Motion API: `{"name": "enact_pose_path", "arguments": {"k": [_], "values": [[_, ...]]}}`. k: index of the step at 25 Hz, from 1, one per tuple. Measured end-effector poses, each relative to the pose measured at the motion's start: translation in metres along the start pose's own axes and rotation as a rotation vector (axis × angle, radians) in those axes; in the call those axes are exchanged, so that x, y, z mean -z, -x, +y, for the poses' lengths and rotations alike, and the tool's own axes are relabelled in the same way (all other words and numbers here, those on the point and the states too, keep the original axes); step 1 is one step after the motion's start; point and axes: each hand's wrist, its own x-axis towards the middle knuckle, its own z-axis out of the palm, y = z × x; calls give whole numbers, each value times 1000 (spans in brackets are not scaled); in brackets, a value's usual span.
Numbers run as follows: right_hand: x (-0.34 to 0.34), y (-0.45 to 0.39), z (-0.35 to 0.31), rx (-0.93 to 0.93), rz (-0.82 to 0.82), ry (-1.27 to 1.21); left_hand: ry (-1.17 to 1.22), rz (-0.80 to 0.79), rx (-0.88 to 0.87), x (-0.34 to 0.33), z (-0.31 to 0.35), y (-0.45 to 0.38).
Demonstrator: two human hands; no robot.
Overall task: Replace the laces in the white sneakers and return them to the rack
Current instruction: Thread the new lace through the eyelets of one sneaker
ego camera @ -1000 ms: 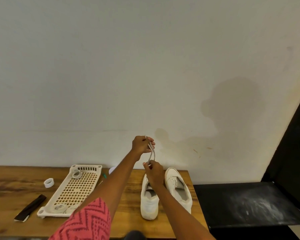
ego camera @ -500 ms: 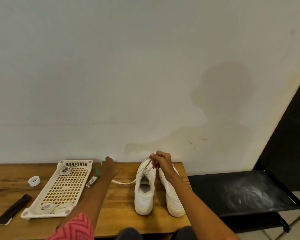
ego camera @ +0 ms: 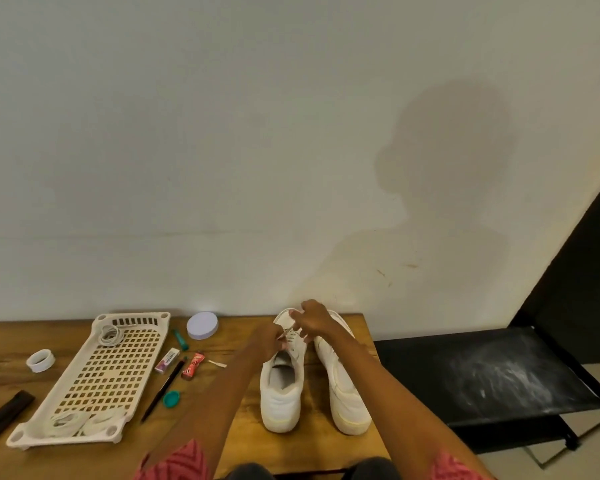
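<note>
Both hands pinching lace over the left sneaker's eyelets

Left hand (ego camera: 269,341) curled, fingertips nipping a white lace (ego camera: 289,332) at the throat of the left sneaker (ego camera: 281,386); right hand (ego camera: 313,318) at its 1 o'clock, fingers bent, pinching the same lace just above the toe end. Right sneaker (ego camera: 343,389) touching alongside at 3 o'clock, unlaced as far as visible, both heels toward the viewer on the wooden table (ego camera: 243,431). At 9 o'clock, well apart, a cream perforated tray (ego camera: 94,379) with coiled laces (ego camera: 68,422) at its near end. Between tray and sneakers, a pencil (ego camera: 163,389), teal cap (ego camera: 171,399), small packets (ego camera: 192,366). Black rack (ego camera: 492,379) at 3 o'clock, beside the table
</note>
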Motion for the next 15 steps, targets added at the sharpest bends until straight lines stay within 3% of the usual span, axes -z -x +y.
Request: {"name": "enact_pose_path", "arguments": {"k": [3, 7, 9, 11, 15], "values": [[-23, 4, 26, 47, -18, 348, 25, 30, 20, -12, -1, -5], [-54, 25, 43, 88, 246, 534, -81, 58, -33, -23, -5, -7], [-64, 24, 47, 78, 309, 547, -87, 91, -15, -25, -3, -8], [-69, 18, 51, 107, 249, 499, -114, 106, -26, -25, -4, -11], [-62, 8, 52, 122, 169, 278, 103, 45, 18, -11, -9, -9]]}}
